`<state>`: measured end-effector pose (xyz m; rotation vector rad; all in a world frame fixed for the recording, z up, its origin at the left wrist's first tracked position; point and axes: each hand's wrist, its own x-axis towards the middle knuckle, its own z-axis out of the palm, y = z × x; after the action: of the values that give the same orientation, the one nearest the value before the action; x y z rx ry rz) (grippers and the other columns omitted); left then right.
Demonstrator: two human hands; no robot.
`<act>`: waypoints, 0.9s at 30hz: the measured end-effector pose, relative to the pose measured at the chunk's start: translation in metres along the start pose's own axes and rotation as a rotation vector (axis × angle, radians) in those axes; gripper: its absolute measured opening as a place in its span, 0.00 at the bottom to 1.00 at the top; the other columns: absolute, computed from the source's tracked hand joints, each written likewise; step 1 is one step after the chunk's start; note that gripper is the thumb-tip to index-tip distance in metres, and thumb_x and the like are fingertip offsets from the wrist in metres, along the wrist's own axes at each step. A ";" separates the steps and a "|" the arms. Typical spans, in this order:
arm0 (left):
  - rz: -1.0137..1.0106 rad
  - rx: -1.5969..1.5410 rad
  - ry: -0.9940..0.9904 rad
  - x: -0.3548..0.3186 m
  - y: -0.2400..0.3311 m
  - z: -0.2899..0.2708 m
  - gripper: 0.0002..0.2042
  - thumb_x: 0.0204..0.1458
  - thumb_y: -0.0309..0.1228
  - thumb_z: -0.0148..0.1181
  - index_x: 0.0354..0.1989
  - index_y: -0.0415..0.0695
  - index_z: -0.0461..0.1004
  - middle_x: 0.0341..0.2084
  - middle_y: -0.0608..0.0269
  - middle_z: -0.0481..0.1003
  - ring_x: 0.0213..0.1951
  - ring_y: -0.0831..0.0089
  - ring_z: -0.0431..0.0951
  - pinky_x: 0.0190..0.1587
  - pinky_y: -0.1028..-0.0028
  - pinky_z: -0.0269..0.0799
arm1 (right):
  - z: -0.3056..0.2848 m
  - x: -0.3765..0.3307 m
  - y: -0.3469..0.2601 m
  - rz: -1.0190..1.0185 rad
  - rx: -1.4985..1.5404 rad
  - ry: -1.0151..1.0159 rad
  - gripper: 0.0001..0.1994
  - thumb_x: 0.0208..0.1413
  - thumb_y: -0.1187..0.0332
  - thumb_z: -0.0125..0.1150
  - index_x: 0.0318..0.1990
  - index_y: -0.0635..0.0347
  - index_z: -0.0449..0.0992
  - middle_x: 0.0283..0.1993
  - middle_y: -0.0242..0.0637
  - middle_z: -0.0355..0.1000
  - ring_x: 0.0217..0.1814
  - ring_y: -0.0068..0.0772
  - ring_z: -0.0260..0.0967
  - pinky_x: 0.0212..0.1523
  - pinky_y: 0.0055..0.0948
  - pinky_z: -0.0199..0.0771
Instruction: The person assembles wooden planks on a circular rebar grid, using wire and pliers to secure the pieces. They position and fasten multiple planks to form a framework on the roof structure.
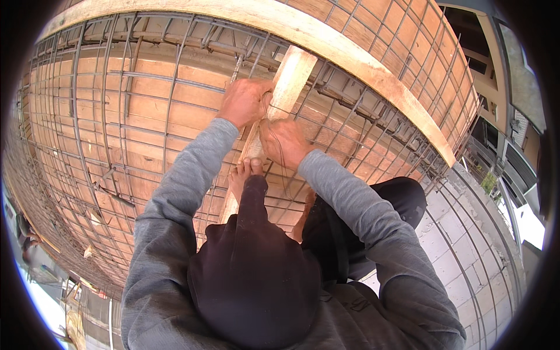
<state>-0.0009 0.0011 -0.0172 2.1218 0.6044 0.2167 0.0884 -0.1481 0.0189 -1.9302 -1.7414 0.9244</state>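
Dark trousers over the raised left knee fill the lower middle of the view, with grey sleeves running up from both sides toward the hands. Just past the knee, a bare foot rests with its toes against the lower end of a pale wooden plank, which lies on a grid of steel reinforcing bars laid over orange-brown formwork boards.

At the left edge of the plank, the left hand is curled closed, its fingers bent around thin binding wire where the plank crosses the bars. Directly below it, nearer the person, the right hand lies over the plank's width; its fingers are folded in and appear to pinch the same wire, strands of which trail down past the wrist. The exact grip of either hand on the wire is too small to make out. Both hands are close together, almost touching, with the plank passing between and under them.

A long curved timber edge board runs across the top, meeting the plank's far end. To the right, beyond the slab edge, a grey block wall drops away
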 end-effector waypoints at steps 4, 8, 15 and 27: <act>0.040 0.313 -0.324 0.020 0.016 -0.023 0.08 0.49 0.27 0.65 0.38 0.44 0.80 0.29 0.51 0.80 0.33 0.49 0.80 0.34 0.58 0.75 | 0.035 0.020 -0.016 0.130 0.009 0.101 0.10 0.56 0.70 0.59 0.25 0.65 0.77 0.20 0.53 0.72 0.22 0.55 0.73 0.26 0.47 0.74; -0.048 0.246 -0.301 0.014 0.029 -0.029 0.07 0.48 0.25 0.65 0.36 0.41 0.76 0.30 0.50 0.79 0.35 0.49 0.80 0.36 0.57 0.75 | 0.042 0.026 -0.038 0.344 0.190 0.201 0.16 0.59 0.67 0.57 0.20 0.66 0.76 0.21 0.55 0.73 0.23 0.55 0.74 0.27 0.44 0.76; -0.067 -0.043 -0.048 -0.022 0.016 -0.008 0.09 0.48 0.20 0.62 0.37 0.39 0.71 0.32 0.52 0.77 0.34 0.47 0.79 0.37 0.57 0.76 | -0.042 0.005 -0.039 0.980 1.325 -0.109 0.20 0.69 0.62 0.50 0.60 0.68 0.71 0.33 0.45 0.79 0.29 0.35 0.77 0.27 0.33 0.73; 0.457 0.263 -0.374 0.006 -0.010 -0.032 0.08 0.50 0.25 0.61 0.39 0.44 0.72 0.37 0.61 0.75 0.45 0.58 0.78 0.47 0.59 0.74 | -0.126 -0.027 -0.022 0.522 0.195 -0.148 0.16 0.58 0.71 0.55 0.52 0.64 0.80 0.25 0.50 0.75 0.24 0.47 0.74 0.30 0.42 0.74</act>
<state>-0.0109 0.0324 -0.0067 2.4515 -0.0825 -0.0157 0.1588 -0.1524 0.1292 -2.2689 -1.1689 1.3857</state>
